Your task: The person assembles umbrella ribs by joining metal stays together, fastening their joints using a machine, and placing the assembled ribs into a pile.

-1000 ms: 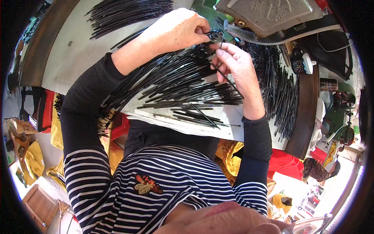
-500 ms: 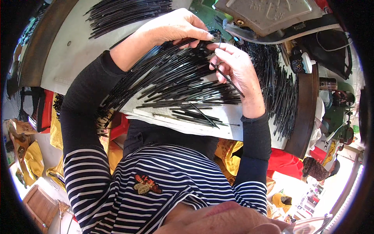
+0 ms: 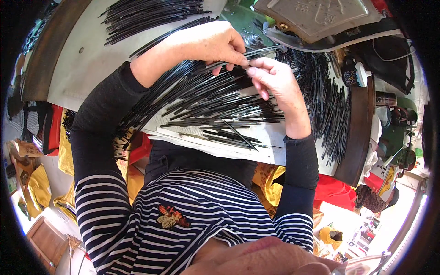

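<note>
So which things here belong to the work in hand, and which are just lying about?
In use:
left hand, holding black rods
right hand, at the left's fingertips
rod pile
table
machine, probably

Apparently just lying about:
yellow bag
wooden panel
broom

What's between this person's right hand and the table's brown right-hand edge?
In the head view, a dense pile of thin black rods lies between the right hand and the brown edge.
</note>
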Motion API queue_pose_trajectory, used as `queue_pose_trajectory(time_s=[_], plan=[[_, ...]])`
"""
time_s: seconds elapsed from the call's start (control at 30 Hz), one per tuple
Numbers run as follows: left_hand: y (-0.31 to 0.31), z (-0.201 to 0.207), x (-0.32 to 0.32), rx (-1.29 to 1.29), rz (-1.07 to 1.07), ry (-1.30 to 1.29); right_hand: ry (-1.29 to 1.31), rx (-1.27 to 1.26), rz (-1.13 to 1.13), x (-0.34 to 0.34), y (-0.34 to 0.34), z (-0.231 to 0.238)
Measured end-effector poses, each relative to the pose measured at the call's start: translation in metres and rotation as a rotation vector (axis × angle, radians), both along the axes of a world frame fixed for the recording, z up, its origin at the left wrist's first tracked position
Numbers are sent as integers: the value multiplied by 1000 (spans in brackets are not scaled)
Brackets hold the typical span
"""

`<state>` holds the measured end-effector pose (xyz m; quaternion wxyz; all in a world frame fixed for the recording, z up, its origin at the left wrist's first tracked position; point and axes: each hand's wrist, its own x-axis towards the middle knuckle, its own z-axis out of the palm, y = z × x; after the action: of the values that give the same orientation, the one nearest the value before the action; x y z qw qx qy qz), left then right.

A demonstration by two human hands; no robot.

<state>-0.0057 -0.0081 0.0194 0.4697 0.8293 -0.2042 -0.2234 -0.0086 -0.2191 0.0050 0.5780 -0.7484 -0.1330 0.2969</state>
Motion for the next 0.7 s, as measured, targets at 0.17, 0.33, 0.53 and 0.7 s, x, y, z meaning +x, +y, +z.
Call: queue_pose_trajectory(time_s=[0.17, 0.33, 0.53, 0.7], plan=[[7, -4, 4, -37, 22, 46, 165, 252, -114, 8, -7, -1], [10, -4, 8, -250, 17, 199, 236, 446, -150, 16, -16, -9], [8, -3, 7, -182, 66, 102, 218, 513, -159, 17, -15, -13], [7, -1, 6, -119, 6, 67, 205, 552, -148, 18, -16, -14]])
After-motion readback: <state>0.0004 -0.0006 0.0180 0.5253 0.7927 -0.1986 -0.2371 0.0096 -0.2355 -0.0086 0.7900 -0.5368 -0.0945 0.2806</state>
